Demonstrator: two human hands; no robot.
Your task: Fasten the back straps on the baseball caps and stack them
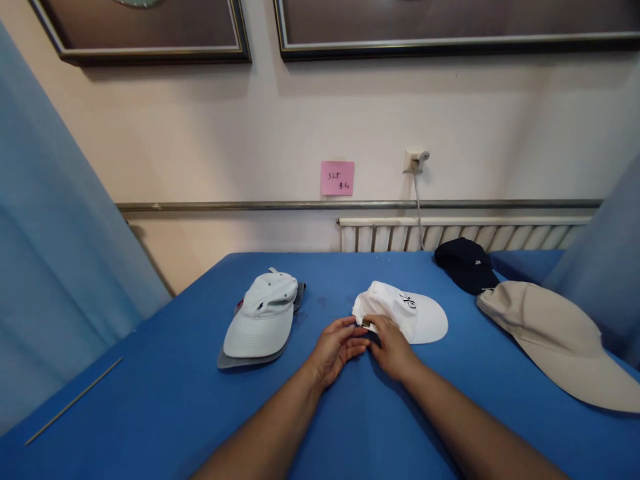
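A white baseball cap [425, 319] with dark stitched lettering lies on the blue-covered table, its brim pointing right. Both hands are at the cap's back strap, where a small brass-coloured buckle shows. My left hand [336, 348] is closed on the strap from the left, thumb above and fingers below. From the right, my right hand [395, 348] grips the strap beside the buckle, its fingertips partly hidden. A dark patch, perhaps the cap's underside or shadow, shows between the hands.
Left of the hands, a pale cap [263, 317] lies stacked on greyer headwear. A navy cap [465, 263] and a large beige cap [555, 333] lie at the right. A thin stick [74, 401] rests near the left edge of the table [165, 400]. Blue curtains [55, 267] hang at both sides.
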